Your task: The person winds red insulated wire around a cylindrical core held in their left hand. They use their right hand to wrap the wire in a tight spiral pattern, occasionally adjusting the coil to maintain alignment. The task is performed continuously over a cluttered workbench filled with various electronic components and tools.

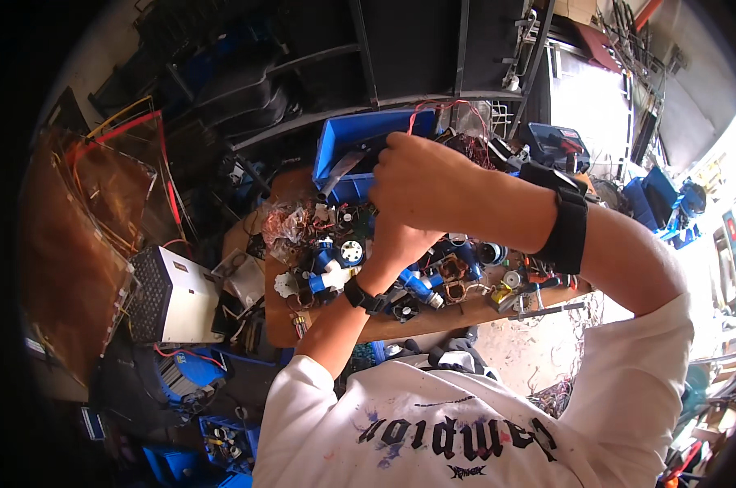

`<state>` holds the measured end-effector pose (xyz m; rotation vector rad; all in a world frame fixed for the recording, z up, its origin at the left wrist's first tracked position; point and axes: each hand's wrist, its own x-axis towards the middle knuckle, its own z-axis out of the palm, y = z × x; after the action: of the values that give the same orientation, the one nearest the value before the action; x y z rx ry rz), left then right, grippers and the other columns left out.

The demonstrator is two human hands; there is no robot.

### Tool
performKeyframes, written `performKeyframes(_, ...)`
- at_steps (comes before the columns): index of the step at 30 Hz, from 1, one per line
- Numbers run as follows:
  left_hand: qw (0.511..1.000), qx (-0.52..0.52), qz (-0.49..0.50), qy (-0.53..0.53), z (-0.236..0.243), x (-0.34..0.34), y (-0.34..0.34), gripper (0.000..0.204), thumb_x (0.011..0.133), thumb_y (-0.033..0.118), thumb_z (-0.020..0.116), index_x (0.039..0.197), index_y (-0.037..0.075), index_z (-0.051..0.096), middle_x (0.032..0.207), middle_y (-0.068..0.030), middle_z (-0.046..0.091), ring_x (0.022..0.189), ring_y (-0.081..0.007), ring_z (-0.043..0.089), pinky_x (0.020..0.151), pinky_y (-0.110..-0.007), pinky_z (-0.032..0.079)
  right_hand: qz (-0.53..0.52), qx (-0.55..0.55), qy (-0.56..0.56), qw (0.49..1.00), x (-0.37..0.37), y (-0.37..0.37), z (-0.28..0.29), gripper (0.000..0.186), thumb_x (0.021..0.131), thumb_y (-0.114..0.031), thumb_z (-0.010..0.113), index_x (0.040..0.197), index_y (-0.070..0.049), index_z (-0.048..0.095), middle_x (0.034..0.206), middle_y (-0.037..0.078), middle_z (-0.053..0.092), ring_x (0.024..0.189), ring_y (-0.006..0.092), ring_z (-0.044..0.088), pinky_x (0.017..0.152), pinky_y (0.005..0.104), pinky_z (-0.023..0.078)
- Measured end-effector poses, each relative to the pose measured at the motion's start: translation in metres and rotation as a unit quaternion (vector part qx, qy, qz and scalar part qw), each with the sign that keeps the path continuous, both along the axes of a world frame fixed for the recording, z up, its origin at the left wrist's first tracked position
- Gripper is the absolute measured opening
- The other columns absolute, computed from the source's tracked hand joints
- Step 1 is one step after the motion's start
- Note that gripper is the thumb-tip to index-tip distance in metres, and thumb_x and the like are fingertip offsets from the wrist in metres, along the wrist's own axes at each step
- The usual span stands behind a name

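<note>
My right hand (423, 183) is closed in a fist, raised above the cluttered table (368, 327). A red wire (413, 120) loops up right behind its knuckles; whether the fist grips it is hidden. Just under it is my left hand (402, 244), its fingers covered by the right hand. Beside the fist, a grey blade-like piece (342, 173) slants over the edge of a blue bin (326, 148); I cannot tell if it is held. Below the hands lie blue-and-white round fittings (333, 277), with a white disc with holes (352, 251) among them.
Crumpled clear plastic (285, 224) lies on the table's left side. Pliers-like hand tools (539, 285) and loose parts crowd its right end. A white metal box (185, 297) stands left of the table, and an open dark case (557, 142) sits at the back right.
</note>
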<state>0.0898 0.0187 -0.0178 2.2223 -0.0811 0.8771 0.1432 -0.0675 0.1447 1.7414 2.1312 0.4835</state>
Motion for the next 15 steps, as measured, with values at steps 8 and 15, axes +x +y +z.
performKeyframes(8, 0.996, -0.026, 0.082, 0.029, -0.022, -0.005, 0.005, 0.085, 0.069, 0.028, 0.086, 0.133, -0.002, 0.038, 0.106, -0.0156, 0.066, 0.099, -0.0301, 0.066, 0.086, -0.04, 0.053, -0.03, 0.086, 0.003, 0.996, 0.052, -0.017, 0.017, 0.018, 0.075, -0.014, 0.07, 0.093, -0.015, 0.073, 0.087, 0.003, 0.068, 0.085, 0.0226, 0.069, 0.07, 0.0349, 0.054)
performKeyframes(15, 0.993, -0.052, 0.077, 0.069, -0.038, -0.013, 0.012, 0.085, 0.069, 0.025, 0.088, 0.133, 0.0, 0.039, 0.11, -0.0133, 0.067, 0.103, -0.0252, 0.068, 0.091, -0.035, 0.053, -0.111, 0.142, 0.019, 0.983, 0.126, -0.041, 0.013, 0.013, 0.086, -0.021, 0.064, 0.095, -0.015, 0.072, 0.087, 0.005, 0.07, 0.086, 0.0272, 0.07, 0.072, 0.0383, 0.056)
